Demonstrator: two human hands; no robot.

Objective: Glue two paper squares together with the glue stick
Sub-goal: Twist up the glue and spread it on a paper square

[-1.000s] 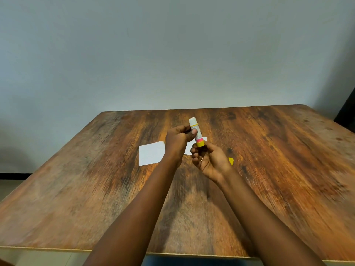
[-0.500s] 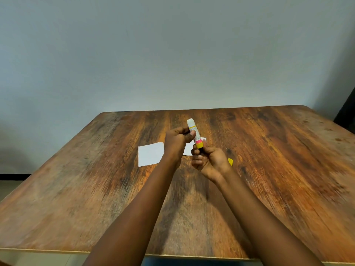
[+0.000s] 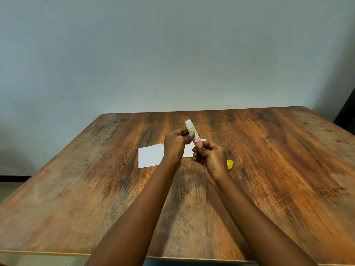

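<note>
— Progress so far?

— Early. You hold the glue stick (image 3: 192, 133) uncapped and raised above the bench (image 3: 278, 179), tilted, its white tip pointing up and away from you. The yellow cap (image 3: 230, 164) lies on the bench just to the right of your right hand (image 3: 211, 159).

— Hands?

— Your left hand (image 3: 175, 144) grips the upper part of the tube, thumb across the label. Your right hand is curled round the yellow base and pinches it with the fingertips. That reads to me as twisting the base to bring glue up, though one look cannot make it certain.

— Paper?

— Flat on the bench, beyond your hands. The left paper square (image 3: 150, 155) is in plain sight. The right paper square (image 3: 188, 151) is mostly hidden behind your hands and the tube, so only strips of it show. They seem to sit side by side, but I cannot tell whether they touch or overlap.

— Any glue on them?

— None that I can make out, and the tip is well clear of the paper.

— What is left, then?

— By my judgement, nearly all of it. You have to spread glue on one square, lay the other over it with the edges matched, and press the two down. Recapping the stick would come after that.
</note>
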